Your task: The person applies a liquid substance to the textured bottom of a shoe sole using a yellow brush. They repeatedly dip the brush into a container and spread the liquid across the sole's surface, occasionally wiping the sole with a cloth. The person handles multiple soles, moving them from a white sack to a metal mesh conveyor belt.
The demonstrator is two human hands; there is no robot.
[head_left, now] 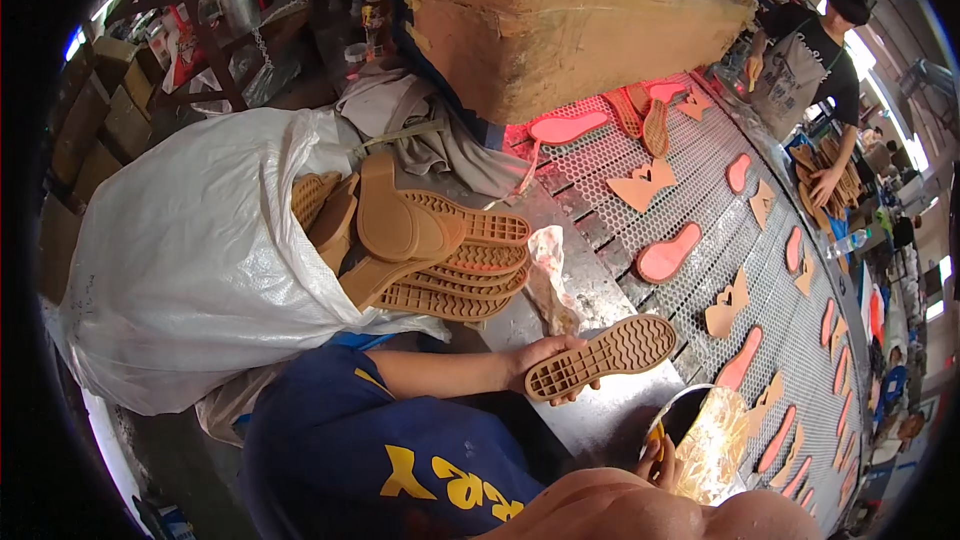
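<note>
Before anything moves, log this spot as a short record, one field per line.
Left hand: holds a brown shoe sole, tread showing
Right hand: beside the shiny wrapped pot; grip unclear
Sack: white, lying open, brown soles at its mouth
Mesh surface: bears pink foot-shaped pieces and tan cutouts
Co-worker: across the mesh, one hand on brownish pieces

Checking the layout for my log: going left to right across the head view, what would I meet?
White sack → bunched brown soles → single sole in the left hand → shiny-wrapped container → co-worker.
</note>
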